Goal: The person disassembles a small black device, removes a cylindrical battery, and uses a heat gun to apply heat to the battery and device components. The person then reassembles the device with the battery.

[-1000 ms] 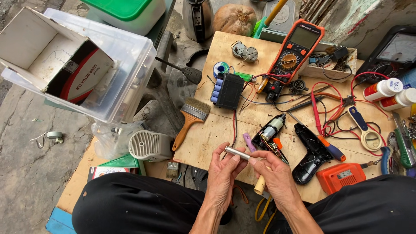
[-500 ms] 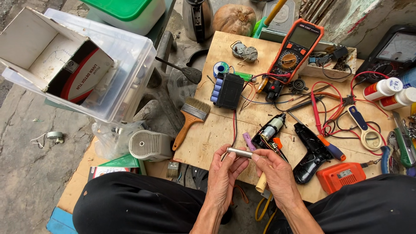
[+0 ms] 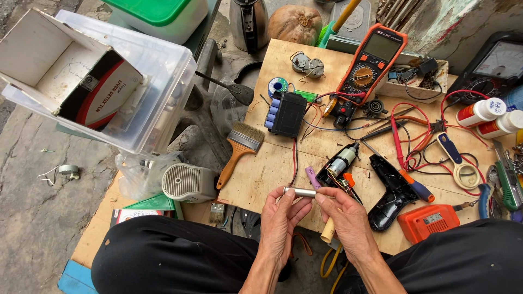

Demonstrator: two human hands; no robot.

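Both hands meet at the near edge of the wooden board [image 3: 283, 163], fingertips pinched on a small silver metal cylinder [image 3: 300, 192] that lies level between them. The left hand [image 3: 280, 220] closes its thumb and forefinger around the cylinder's left end; the right hand [image 3: 343, 215] grips the right end the same way, its other fingers curled loosely under. The cylinder sits just above the board, near the person's lap, with black trousers [image 3: 163, 261] on both sides of the wrists.

Just beyond the cylinder lies a small purple piece [image 3: 312, 177], and beside it on the right an opened drill body with its motor [image 3: 342, 163] showing. Right of that lies the black half-shell of the housing [image 3: 389, 190], and nearer and farther right an orange battery pack [image 3: 427, 222]. A blue-handled screwdriver [image 3: 414, 185] rests among red and black wires [image 3: 414, 130].

Farther up the board sits a black battery holder with blue cells [image 3: 286, 112], and to its right an orange multimeter [image 3: 372, 62]. A paintbrush with a wooden handle [image 3: 238, 151] lies across the left edge of the board. Off the board to the left stand a small grey ribbed casing [image 3: 189, 182] and a clear plastic bin [image 3: 109, 81] holding an open white box. At the far right are two white bottles with red caps [image 3: 490, 117].
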